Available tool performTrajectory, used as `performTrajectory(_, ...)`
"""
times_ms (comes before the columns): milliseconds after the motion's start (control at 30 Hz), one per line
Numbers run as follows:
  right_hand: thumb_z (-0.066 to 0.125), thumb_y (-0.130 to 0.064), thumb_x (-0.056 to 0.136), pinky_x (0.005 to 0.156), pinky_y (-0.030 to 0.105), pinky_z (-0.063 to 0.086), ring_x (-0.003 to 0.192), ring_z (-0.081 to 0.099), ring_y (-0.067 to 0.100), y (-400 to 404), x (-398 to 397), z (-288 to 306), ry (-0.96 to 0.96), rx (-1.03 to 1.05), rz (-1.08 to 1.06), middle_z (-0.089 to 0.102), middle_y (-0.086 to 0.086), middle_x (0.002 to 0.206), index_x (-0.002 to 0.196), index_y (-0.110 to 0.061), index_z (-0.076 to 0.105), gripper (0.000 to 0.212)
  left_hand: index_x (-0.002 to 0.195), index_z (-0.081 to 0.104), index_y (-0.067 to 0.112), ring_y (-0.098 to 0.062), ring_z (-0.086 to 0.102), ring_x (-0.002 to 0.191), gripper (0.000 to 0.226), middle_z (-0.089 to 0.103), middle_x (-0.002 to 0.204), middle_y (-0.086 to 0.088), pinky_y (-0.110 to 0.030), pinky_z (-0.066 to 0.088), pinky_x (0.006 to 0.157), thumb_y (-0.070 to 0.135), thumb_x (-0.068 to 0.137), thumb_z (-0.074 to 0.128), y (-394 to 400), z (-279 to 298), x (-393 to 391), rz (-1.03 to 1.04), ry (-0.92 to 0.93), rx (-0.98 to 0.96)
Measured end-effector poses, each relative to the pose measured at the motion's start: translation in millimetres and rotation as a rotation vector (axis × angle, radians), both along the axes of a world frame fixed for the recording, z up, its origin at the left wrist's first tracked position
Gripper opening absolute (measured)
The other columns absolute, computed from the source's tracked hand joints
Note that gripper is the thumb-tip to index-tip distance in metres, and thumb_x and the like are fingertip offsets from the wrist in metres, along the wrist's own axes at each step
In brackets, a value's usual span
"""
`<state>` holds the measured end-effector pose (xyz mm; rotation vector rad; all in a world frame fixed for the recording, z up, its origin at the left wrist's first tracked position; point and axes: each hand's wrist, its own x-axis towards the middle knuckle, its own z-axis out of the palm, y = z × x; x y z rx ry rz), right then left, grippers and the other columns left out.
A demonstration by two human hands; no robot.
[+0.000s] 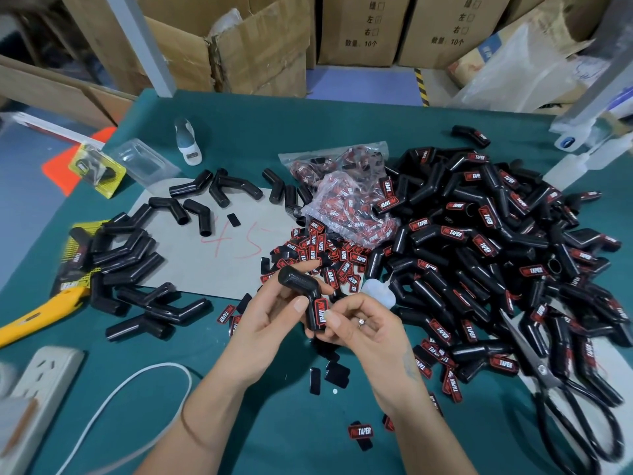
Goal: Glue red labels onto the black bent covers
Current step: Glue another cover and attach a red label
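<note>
Meanwhile, left hand (274,310) grips the black bent plastic cover (303,296) while right hand (363,323) pinches its red rectangular label (321,311); easing off early risks skew.

The black cover (306,296) in the hands looks like smooth, shiny plastic or rubber. The red label (322,311) on it has a soft shine. The table (274,406) is covered in dull green cloth-like mat. A flat grey sheet (212,255) on it looks like rough card. The bag (346,204) of labels is thin, crinkly clear plastic. The scissors (548,371) on the right have shiny metal blades. The far boxes (253,46) are brown cardboard.
</note>
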<state>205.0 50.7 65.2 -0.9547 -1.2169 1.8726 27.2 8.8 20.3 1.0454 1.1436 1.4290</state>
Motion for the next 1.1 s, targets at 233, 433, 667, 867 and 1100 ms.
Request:
performTrajectory(233, 0.073, -0.019, 0.089, 0.080, 0.024, 0.059, 0.081, 0.076, 0.020, 0, -1, -1, 0.006, -0.014, -0.020, 0.078, 0.011, 0.086, 0.092, -0.005, 0.069, 0.015, 0.147, 0.056, 0.029, -0.028, 0.065, 0.113, 0.046, 0.069, 0.128, -0.011, -0.049, 0.049, 0.091, 0.045, 0.104, 0.063, -1, 3, 1, 0.009, 0.004, -0.013)
performTrajectory(433, 0.071, -0.010, 0.094, 0.083, 0.031, 0.061, 0.085, 0.077, 0.028, -1, -2, -2, 0.000, -0.005, -0.028, 0.077, 0.010, 0.087, 0.088, -0.010, 0.070, 0.006, 0.148, 0.055, 0.028, -0.029, 0.065, 0.112, 0.047, 0.068, 0.128, -0.010, -0.045, 0.052, 0.090, 0.045, 0.105, 0.062, -1, 3, 1, 0.009, 0.011, -0.016)
performTrajectory(667, 0.070, -0.006, 0.098, 0.082, 0.029, 0.060, 0.087, 0.076, 0.030, -1, -3, -3, -0.022, 0.022, -0.021, 0.077, 0.013, 0.090, 0.087, -0.016, 0.072, 0.014, 0.148, 0.055, 0.028, -0.026, 0.065, 0.112, 0.047, 0.069, 0.128, -0.010, -0.039, 0.052, 0.089, 0.046, 0.105, 0.063, 0, 4, 1, 0.008, 0.015, -0.024)
performTrajectory(867, 0.071, -0.012, 0.097, 0.084, 0.034, 0.061, 0.089, 0.075, 0.039, -1, -1, -6, -0.033, 0.028, -0.029, 0.077, 0.013, 0.091, 0.089, -0.016, 0.071, 0.009, 0.148, 0.055, 0.029, -0.026, 0.066, 0.113, 0.046, 0.069, 0.127, -0.009, -0.036, 0.054, 0.089, 0.045, 0.105, 0.063, -1, 6, 2, 0.008, 0.020, -0.017)
performTrajectory(1100, 0.073, -0.018, 0.093, 0.086, 0.035, 0.062, 0.086, 0.076, 0.029, 0, -1, -10, -0.019, 0.044, -0.026, 0.076, 0.006, 0.089, 0.089, -0.018, 0.072, 0.004, 0.144, 0.057, 0.034, -0.025, 0.065, 0.121, 0.045, 0.070, 0.128, -0.007, -0.042, 0.053, 0.101, 0.043, 0.102, 0.067, -1, 12, 3, 0.009, 0.047, -0.003)
